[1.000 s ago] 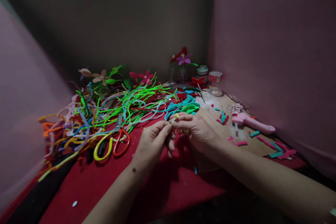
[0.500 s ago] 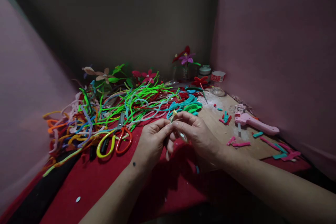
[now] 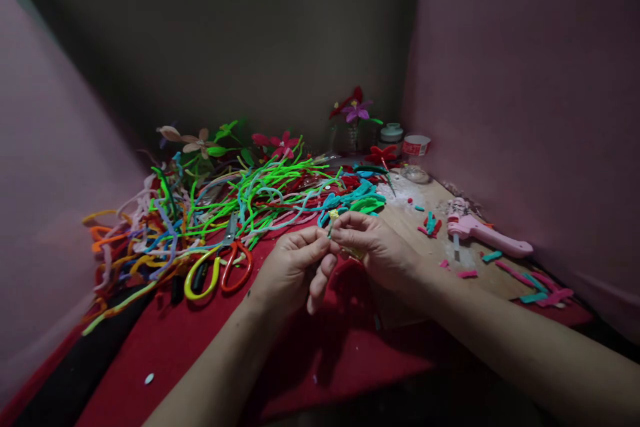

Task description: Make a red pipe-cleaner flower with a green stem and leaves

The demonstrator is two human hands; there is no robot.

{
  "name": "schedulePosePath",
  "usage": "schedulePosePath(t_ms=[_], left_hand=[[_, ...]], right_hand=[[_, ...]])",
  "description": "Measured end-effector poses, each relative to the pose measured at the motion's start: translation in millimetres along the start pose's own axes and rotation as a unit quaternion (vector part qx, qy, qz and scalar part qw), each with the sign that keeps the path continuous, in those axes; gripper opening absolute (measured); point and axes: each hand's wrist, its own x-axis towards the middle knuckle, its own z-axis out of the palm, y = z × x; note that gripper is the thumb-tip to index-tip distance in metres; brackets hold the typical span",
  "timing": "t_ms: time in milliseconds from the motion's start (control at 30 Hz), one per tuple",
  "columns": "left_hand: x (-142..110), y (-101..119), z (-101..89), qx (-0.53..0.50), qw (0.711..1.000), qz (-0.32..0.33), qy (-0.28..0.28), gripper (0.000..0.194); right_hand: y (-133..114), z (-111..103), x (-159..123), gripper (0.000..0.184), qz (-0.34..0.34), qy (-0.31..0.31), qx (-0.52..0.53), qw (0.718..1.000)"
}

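Note:
My left hand (image 3: 299, 265) and my right hand (image 3: 383, 250) meet above the front of the table. Thumbs and fingers of both pinch a thin green stem topped by a small knobbly yellow flower centre (image 3: 334, 214), which points up. Most of the stem is hidden by the fingers. Beneath my right palm a pale yellowish thing (image 3: 354, 253) shows in part; its kind cannot be made out. Left of the hands lie scissors (image 3: 218, 273) with one yellow and one red handle. Just beyond the fingers are bent turquoise and green pipe cleaner pieces (image 3: 367, 203).
A large heap of pipe cleaners (image 3: 250, 193) spreads over the red cloth (image 3: 210, 347). A pink glue gun (image 3: 493, 237) rests on a brown board (image 3: 415, 240) with coloured scraps. Finished flowers (image 3: 356, 111), a jar (image 3: 391, 135) and a plastic cup (image 3: 416, 145) stand behind.
My fingers have shifted on the stem, so more of it and the yellow top shows. The left hand's lower fingers have opened out a little; the right hand has turned slightly.

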Motion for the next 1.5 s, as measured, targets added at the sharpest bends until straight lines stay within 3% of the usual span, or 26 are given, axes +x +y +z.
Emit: schedulePosePath(t_ms=[167,333,433,533,667,733,867,933,1100,1267,1333,1400,1467,1500], left_hand=[[1.3,-5.0,-8.1,-0.072,0.995,-0.022,-0.072,0.017],[3.6,-7.2,-13.3,-0.108,0.988,-0.035,-0.107,0.016],[5.3,-4.7,-9.3,-0.045,0.997,-0.017,-0.063,0.018],[5.7,-4.7,-1.2,0.097,0.994,0.038,0.025,0.020],[3.3,-10.0,6.7,0.296,0.925,0.160,0.178,0.013],[2.3,-10.6,7.0,0.313,0.910,0.189,0.196,0.013],[2.3,-3.0,1.5,0.172,0.976,0.097,0.096,0.016],[2.4,1.1,-2.4,0.100,0.993,0.059,0.033,0.016],[0.3,1.3,-8.2,-0.029,0.998,0.003,-0.063,0.015],[-0.6,1.4,-6.2,-0.032,0.996,-0.007,-0.081,0.018],[0.0,1.2,-2.7,0.031,0.998,0.010,-0.056,0.019],[1.1,-2.0,1.3,0.129,0.990,0.060,0.010,0.020],[2.4,-8.4,3.7,0.244,0.954,0.145,0.100,0.016],[3.0,-12.3,3.8,0.303,0.922,0.195,0.144,0.015]], right_hand=[[-8.4,-2.0,2.1,0.019,0.083,-0.028,0.009,0.996],[-8.0,1.4,1.3,0.012,0.028,-0.030,0.009,0.999],[-0.7,-0.2,2.2,0.012,0.001,0.012,0.006,1.000],[5.2,0.5,3.0,0.010,-0.016,0.060,0.001,0.998],[6.3,7.1,1.9,0.009,-0.045,0.109,-0.005,0.993],[5.8,8.7,1.0,0.007,-0.067,0.101,-0.033,0.992],[5.8,4.5,1.6,0.007,-0.060,0.053,-0.043,0.996],[4.8,1.9,2.4,0.008,-0.037,0.031,-0.023,0.999],[-4.0,2.2,0.6,0.006,0.016,-0.069,0.026,0.997],[-4.4,0.6,0.0,0.006,0.032,-0.102,0.020,0.994],[-0.4,-1.1,2.0,0.006,0.021,-0.079,0.024,0.996],[3.7,-1.6,4.2,0.008,0.007,-0.041,0.033,0.999],[7.1,-0.3,5.5,0.008,-0.011,0.003,0.039,0.999],[8.5,1.0,5.6,0.008,-0.021,0.022,0.040,0.999]])
